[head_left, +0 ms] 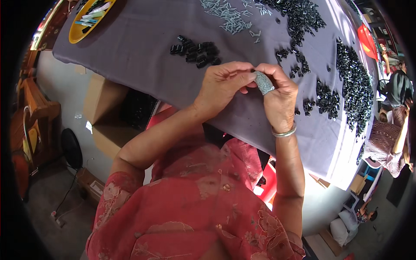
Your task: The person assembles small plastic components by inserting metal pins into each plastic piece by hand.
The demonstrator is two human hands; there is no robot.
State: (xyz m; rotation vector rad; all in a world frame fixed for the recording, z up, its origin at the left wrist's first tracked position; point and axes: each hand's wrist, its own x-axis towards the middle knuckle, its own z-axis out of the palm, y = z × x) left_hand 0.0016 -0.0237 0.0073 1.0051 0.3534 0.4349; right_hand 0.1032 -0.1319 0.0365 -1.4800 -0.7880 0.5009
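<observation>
Over the near part of the grey-clothed table (151,52), my left hand (223,84) and my right hand (279,95) meet at the fingertips. Both are closed in a pinch around something small and dark, mostly covered by the fingers. A pale grey-green, textured wrap (263,83) sits at my right thumb. Just beyond my left hand lies a small group of black, glossy parts (197,52). Loose clusters of small black pieces (327,99) spread to the right of my right hand.
Thin pale pins (229,17) lie scattered at the far middle, beside more black pieces (301,17). A large black heap (356,86) runs along the right side. A yellow tray (74,37) holds slim tools at far left. An open cardboard box (99,99) stands below the table edge.
</observation>
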